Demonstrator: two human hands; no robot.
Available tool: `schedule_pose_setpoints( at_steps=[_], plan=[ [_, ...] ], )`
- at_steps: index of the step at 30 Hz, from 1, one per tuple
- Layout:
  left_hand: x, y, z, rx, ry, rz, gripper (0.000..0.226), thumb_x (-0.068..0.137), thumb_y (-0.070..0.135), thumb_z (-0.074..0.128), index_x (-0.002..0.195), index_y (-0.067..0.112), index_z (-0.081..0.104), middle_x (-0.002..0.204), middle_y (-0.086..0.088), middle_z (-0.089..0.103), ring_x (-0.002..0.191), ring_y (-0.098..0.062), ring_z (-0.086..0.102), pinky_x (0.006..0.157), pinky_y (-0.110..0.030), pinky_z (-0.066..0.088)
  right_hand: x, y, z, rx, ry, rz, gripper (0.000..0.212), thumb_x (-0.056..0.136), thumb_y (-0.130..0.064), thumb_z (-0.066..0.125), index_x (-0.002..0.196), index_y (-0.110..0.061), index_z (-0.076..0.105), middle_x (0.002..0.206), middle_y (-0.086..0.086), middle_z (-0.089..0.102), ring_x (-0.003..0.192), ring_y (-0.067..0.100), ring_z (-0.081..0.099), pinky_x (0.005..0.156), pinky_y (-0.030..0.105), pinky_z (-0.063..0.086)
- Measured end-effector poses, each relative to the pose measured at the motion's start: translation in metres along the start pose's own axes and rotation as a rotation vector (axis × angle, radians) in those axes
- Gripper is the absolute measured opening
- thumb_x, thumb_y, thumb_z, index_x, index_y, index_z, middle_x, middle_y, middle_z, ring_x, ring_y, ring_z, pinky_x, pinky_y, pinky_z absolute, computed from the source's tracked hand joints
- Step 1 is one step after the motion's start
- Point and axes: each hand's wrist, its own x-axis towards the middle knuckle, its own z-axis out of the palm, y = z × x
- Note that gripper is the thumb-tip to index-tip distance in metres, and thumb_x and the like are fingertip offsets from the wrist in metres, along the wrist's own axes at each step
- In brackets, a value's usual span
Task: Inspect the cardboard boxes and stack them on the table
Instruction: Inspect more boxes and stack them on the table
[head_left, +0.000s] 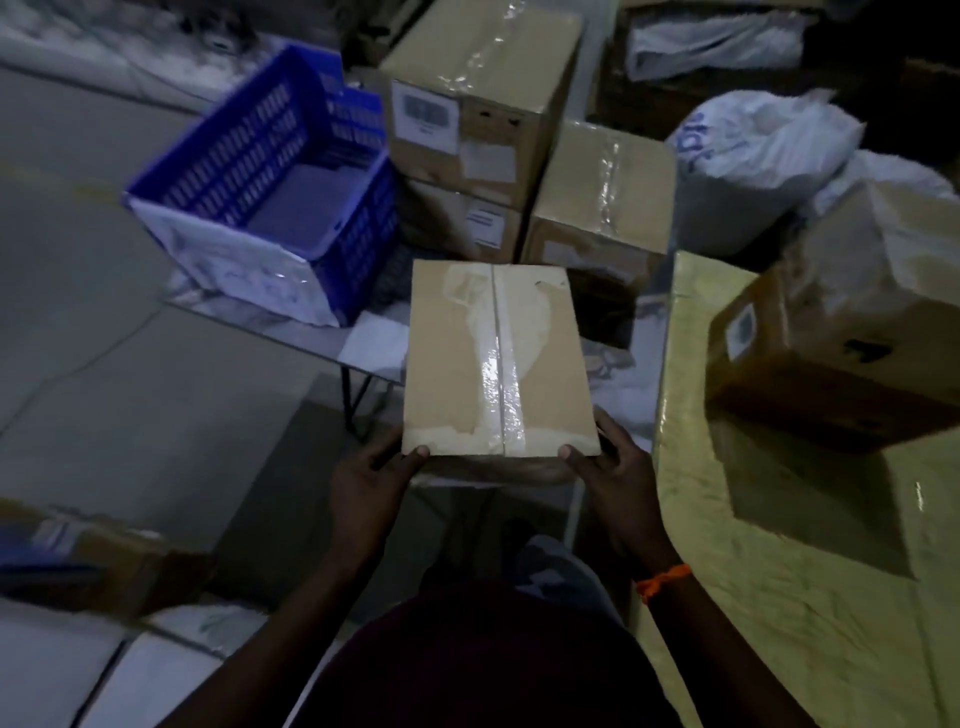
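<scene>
both hands hold one box (498, 358) in front of the person, its top face up. the box is between the crate (270, 192) on the left and the yellow surface (779, 597) on the right, and touches neither. clear tape runs along its middle seam, and around the tape the brown top layer is torn away in a pale patch.

the left hand (374, 473) grips the near left corner, thumb on top and fingers curled out of sight below. the right hand (608, 467) grips the near right corner the same way, thumb on top, fingers along the right side. an orange band (665, 578) circles the right wrist.

a second box (852, 332) sits on the yellow surface, well apart from the held one, tilted, with a label on its near side. the blue crate stands on a glass surface (249, 327) with thin dark legs. behind the held box is a stack (478, 88) of two taped, labelled boxes, and just right of it a lower box (602, 192). white sacks (758, 156) lie further right. another carton (104, 551) lies blurred at the lower left.
</scene>
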Motion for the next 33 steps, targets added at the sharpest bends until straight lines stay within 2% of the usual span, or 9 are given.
schedule_pose_setpoints(
  at_steps=[3,7,13,16,19,26,28,30,33],
  plan=[
    [0.007,-0.005,0.012,0.054,0.038,-0.001,0.030,0.091,0.017,0.075,0.119,0.027,0.072,0.108,0.015,0.073,0.097,0.003,0.069,0.091,-0.024,0.054,0.015,0.005,-0.005,-0.021,-0.021,0.025,0.061,0.089,-0.012,0.080,0.144,-0.021,0.058,0.132,-0.007,0.070,0.117,0.005,0.067,0.097,0.026,0.057],
    [0.020,-0.010,0.025,0.134,0.081,-0.024,0.019,0.091,0.018,0.074,0.110,0.020,0.073,0.103,0.010,0.074,0.091,0.010,0.065,0.085,-0.025,0.053,0.038,0.006,-0.016,-0.089,-0.046,0.017,0.055,0.088,-0.017,0.080,0.140,-0.023,0.060,0.128,-0.011,0.069,0.113,-0.005,0.063,0.096,0.023,0.056],
    [0.046,0.005,0.043,0.160,0.157,-0.055,0.018,0.093,0.014,0.072,0.107,0.025,0.069,0.093,0.018,0.072,0.086,0.009,0.066,0.076,-0.020,0.051,0.106,0.006,-0.024,-0.137,-0.157,0.020,0.049,0.090,-0.019,0.079,0.136,-0.014,0.064,0.128,-0.002,0.068,0.119,0.015,0.062,0.077,0.003,0.048],
    [0.070,0.021,0.052,0.178,0.147,-0.107,0.029,0.097,0.018,0.067,0.125,0.022,0.062,0.107,0.008,0.067,0.090,0.002,0.063,0.067,-0.010,0.045,0.146,0.008,-0.025,-0.118,-0.197,-0.012,0.042,0.091,-0.018,0.078,0.131,-0.016,0.066,0.127,-0.002,0.070,0.120,0.014,0.063,0.088,0.015,0.053],
    [0.099,0.038,0.060,0.179,0.124,-0.129,0.042,0.098,0.027,0.065,0.139,0.024,0.056,0.122,0.001,0.062,0.108,-0.018,0.063,0.073,-0.023,0.049,0.181,0.007,-0.025,-0.086,-0.268,0.026,0.044,0.092,-0.020,0.077,0.134,-0.022,0.061,0.131,-0.003,0.067,0.122,0.013,0.062,0.096,0.030,0.055],
    [0.164,0.080,0.069,0.118,0.141,-0.184,0.039,0.097,0.034,0.065,0.135,0.022,0.061,0.116,0.003,0.068,0.099,-0.011,0.067,0.074,-0.029,0.055,0.249,-0.009,-0.026,0.080,-0.318,0.235,0.038,0.098,-0.024,0.070,0.134,-0.020,0.059,0.133,0.008,0.065,0.121,0.023,0.063,0.101,0.050,0.055],
    [0.174,0.084,0.073,0.094,0.161,-0.224,0.039,0.099,0.034,0.063,0.134,0.018,0.062,0.121,-0.005,0.068,0.104,-0.018,0.066,0.084,-0.037,0.057,0.259,-0.014,-0.026,0.153,-0.374,0.331,0.040,0.101,-0.034,0.064,0.139,-0.022,0.059,0.136,0.003,0.064,0.123,0.021,0.062,0.098,0.051,0.057],
    [0.176,0.090,0.080,0.084,0.149,-0.245,0.036,0.101,0.035,0.059,0.131,0.016,0.063,0.117,-0.008,0.067,0.099,-0.017,0.065,0.077,-0.034,0.054,0.264,-0.016,-0.023,0.203,-0.466,0.399,0.039,0.101,-0.048,0.059,0.136,-0.032,0.062,0.137,-0.003,0.065,0.124,0.018,0.063,0.094,0.049,0.058],
    [0.169,0.090,0.083,0.008,0.154,-0.271,0.026,0.101,0.038,0.057,0.120,0.022,0.066,0.113,-0.004,0.067,0.103,-0.020,0.063,0.078,-0.036,0.051,0.263,-0.015,-0.023,0.259,-0.530,0.457,0.050,0.091,-0.065,0.062,0.134,-0.040,0.066,0.137,-0.003,0.067,0.128,0.025,0.061,0.108,0.059,0.047]
  ],
)
